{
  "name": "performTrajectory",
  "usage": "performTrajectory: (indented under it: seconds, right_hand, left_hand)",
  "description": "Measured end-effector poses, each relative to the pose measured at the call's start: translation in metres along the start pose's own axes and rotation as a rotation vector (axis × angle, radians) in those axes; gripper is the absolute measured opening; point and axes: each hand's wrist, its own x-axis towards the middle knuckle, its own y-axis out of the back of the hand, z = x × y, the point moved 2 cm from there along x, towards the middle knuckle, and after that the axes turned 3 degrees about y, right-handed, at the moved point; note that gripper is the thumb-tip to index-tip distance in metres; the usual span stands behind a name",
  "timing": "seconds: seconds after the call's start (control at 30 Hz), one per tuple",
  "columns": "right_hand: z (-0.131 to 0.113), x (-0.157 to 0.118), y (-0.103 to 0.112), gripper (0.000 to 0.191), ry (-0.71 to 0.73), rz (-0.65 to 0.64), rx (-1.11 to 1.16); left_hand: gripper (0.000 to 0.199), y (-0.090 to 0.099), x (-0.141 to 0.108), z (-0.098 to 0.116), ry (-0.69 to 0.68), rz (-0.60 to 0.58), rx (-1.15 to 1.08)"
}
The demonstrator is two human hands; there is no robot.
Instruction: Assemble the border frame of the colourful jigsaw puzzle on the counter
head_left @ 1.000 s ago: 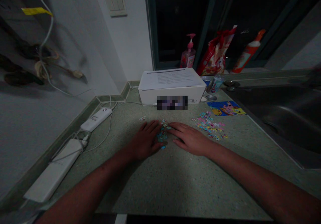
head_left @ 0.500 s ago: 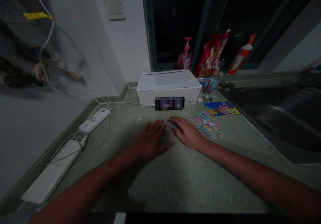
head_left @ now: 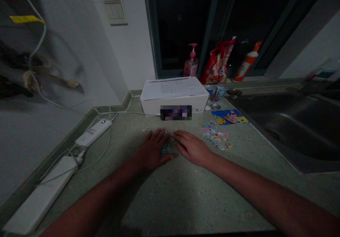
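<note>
My left hand [head_left: 154,149] lies palm down on the counter, its fingers spread and the thumb stretched to the right. Several small jigsaw puzzle pieces [head_left: 167,148] show between its thumb and forefinger, partly covered by the hand. Just to the right, my right hand [head_left: 192,148] rests with fingers stretched toward the left hand; what lies under its palm is hidden. A loose heap of pink, yellow and blue puzzle pieces [head_left: 214,133] spreads to the right of it. A few more pieces [head_left: 145,129] sit beyond my left fingertips. Behind the heap lies a colourful cartoon picture card [head_left: 230,117].
A white box [head_left: 174,92] with a printed sheet stands at the back, a blurred-out screen [head_left: 175,113] against its front. A power bank [head_left: 93,132], a power strip [head_left: 42,194] and cables run along the left. Cans [head_left: 219,92] stand near the sink [head_left: 294,123] at right.
My left hand has shifted slightly left, and more puzzle pieces show between its thumb and forefinger. The right hand stays close beside it. The whole view has shifted a little.
</note>
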Motion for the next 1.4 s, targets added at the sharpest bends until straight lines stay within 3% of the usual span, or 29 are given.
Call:
performTrajectory:
  seconds: [0.57,0.77,1.07,1.27,1.4]
  right_hand:
    - [-0.006,-0.004,-0.003,0.044,0.084,-0.081,0.037]
    - [-0.005,-0.005,-0.002,0.042,0.095,-0.075,0.013]
    - [-0.007,-0.004,0.000,0.039,0.115,-0.059,0.033]
    - [-0.006,-0.003,0.001,0.037,0.128,-0.051,0.023]
    - [-0.007,-0.003,0.002,0.036,0.159,-0.058,0.045]
  left_hand:
    - [0.089,0.004,0.007,-0.019,0.059,0.063,0.006]
    - [0.064,0.021,-0.001,-0.034,0.262,0.222,0.070]
    - [0.050,0.015,-0.001,-0.039,0.256,0.164,0.069]
    - [0.038,0.033,-0.007,-0.042,0.255,0.163,0.037]
    - [0.033,0.045,-0.012,-0.037,0.185,0.116,0.002]
